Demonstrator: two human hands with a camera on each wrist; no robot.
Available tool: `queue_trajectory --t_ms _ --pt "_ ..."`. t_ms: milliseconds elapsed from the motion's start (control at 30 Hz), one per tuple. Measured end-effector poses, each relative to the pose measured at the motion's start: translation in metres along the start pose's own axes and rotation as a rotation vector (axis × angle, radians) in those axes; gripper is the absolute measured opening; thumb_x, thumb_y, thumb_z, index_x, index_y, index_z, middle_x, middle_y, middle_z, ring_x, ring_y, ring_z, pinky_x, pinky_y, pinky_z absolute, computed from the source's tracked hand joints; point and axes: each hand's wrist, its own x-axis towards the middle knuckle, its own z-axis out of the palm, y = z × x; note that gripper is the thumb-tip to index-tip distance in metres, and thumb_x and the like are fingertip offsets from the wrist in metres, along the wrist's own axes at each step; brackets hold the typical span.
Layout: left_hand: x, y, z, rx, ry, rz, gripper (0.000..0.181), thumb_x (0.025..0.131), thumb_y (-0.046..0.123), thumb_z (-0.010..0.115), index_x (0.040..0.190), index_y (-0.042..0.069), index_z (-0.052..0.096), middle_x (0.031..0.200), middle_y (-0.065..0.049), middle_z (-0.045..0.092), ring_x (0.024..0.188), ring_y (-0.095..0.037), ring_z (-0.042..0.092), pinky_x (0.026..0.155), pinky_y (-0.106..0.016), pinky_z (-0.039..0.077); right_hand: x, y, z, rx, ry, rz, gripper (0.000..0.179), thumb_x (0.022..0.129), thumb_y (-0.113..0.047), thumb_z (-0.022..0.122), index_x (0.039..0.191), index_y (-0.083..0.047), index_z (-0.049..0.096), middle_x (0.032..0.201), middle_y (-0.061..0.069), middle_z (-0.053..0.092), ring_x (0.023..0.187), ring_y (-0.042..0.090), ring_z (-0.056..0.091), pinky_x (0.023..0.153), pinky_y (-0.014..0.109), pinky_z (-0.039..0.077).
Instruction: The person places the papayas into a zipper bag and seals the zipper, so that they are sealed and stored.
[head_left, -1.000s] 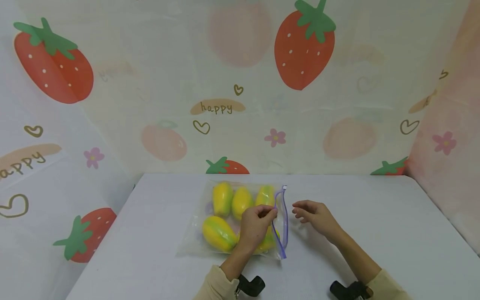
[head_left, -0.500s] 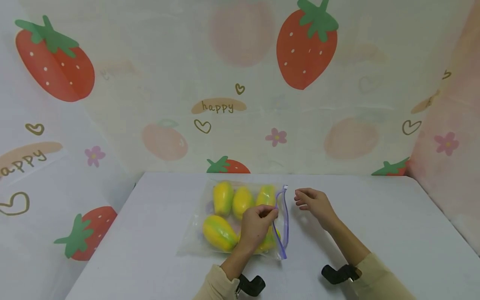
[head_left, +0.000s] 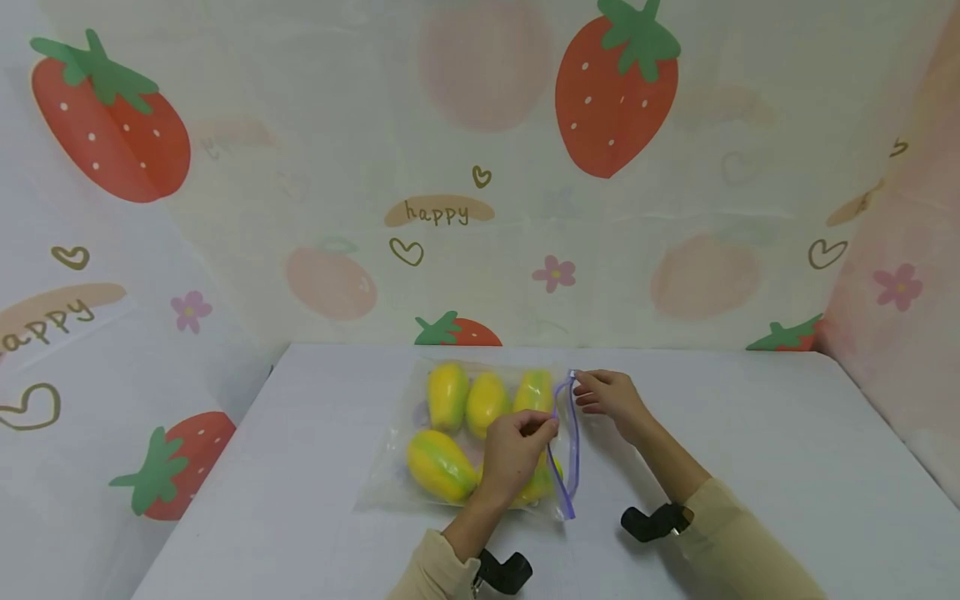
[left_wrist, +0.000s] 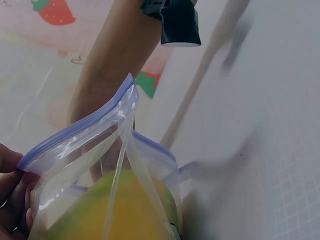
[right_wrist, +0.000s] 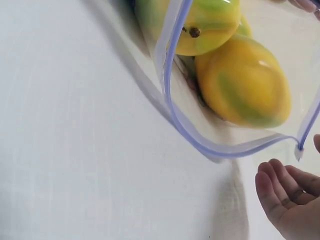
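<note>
A clear zip bag [head_left: 386,475] with a purple zip edge lies on the table, its mouth gaping to the right. Inside are several yellow-green, papaya-shaped fruits [head_left: 441,467]. My left hand [head_left: 512,454] pinches the near-left lip of the mouth and lifts it; in the left wrist view its fingers [left_wrist: 10,159] hold the purple strip. At the far corner of the mouth, my right hand [head_left: 613,400] has its fingertips beside the small whitish slider [right_wrist: 299,152]. The right wrist view shows that hand's loosely bent fingers [right_wrist: 280,182] apart from the slider.
The white table [head_left: 750,467] extends on both sides of the bag. A strawberry-printed cloth [head_left: 480,108] hangs behind it. Each wrist carries a black camera mount, on the left [head_left: 506,571] and on the right [head_left: 651,523].
My right hand has moved up and away from me, then left to the slider corner of the bag. The left hand keeps its pinch on the lip, with the bag in place.
</note>
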Motion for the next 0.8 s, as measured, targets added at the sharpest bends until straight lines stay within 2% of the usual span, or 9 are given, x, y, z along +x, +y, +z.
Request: queue_trajectory --t_ms 167,300,500,633,800 --pt "0.0 -0.001 0.0 0.007 -0.002 0.006 0.02 0.089 0.021 0.068 0.093 0.003 0.076 0.082 -0.008 0.074 0.069 -0.004 0.057 0.063 -0.015 0.047 0.005 -0.003 0.006 -0.014 -0.002 0.062 0.052 0.098 -0.035 0.055 0.123 0.011 0.058 0.103 0.019 0.069 0.076 0.012 0.066 0.074 0.029 0.058" --pt "0.0 -0.002 0.001 0.009 0.001 0.015 0.02 0.089 0.02 0.069 0.092 0.002 0.076 0.081 -0.008 0.074 0.069 -0.002 0.057 0.062 -0.015 0.048 0.008 -0.005 0.008 -0.015 0.014 0.105 0.046 0.097 -0.03 0.056 0.117 0.011 0.062 0.088 0.009 0.07 0.069 0.011 0.064 0.069 0.026 0.057" --pt "-0.001 -0.003 0.002 0.025 0.019 0.027 0.019 0.087 0.019 0.07 0.09 0.001 0.076 0.081 -0.009 0.074 0.069 -0.002 0.057 0.063 -0.016 0.048 0.014 -0.012 0.011 0.016 0.057 0.108 0.038 0.095 -0.021 0.058 0.113 0.013 0.063 0.074 0.0 0.066 0.064 0.01 0.062 0.064 0.024 0.056" --pt "-0.003 -0.004 0.003 0.089 0.01 0.027 0.017 0.087 0.018 0.07 0.09 0.003 0.076 0.082 -0.005 0.074 0.071 -0.002 0.059 0.065 -0.016 0.05 0.017 -0.015 0.011 0.057 0.066 0.113 0.037 0.096 -0.018 0.058 0.114 0.013 0.061 0.071 -0.002 0.064 0.065 0.009 0.061 0.064 0.024 0.056" --pt "-0.007 -0.005 0.006 0.233 -0.036 0.05 0.013 0.087 0.018 0.07 0.09 0.007 0.077 0.08 0.0 0.074 0.069 0.001 0.059 0.065 -0.015 0.05 0.02 -0.018 0.01 0.087 0.08 0.14 0.035 0.096 -0.017 0.058 0.113 0.013 0.061 0.07 -0.001 0.061 0.064 0.01 0.059 0.06 0.023 0.055"
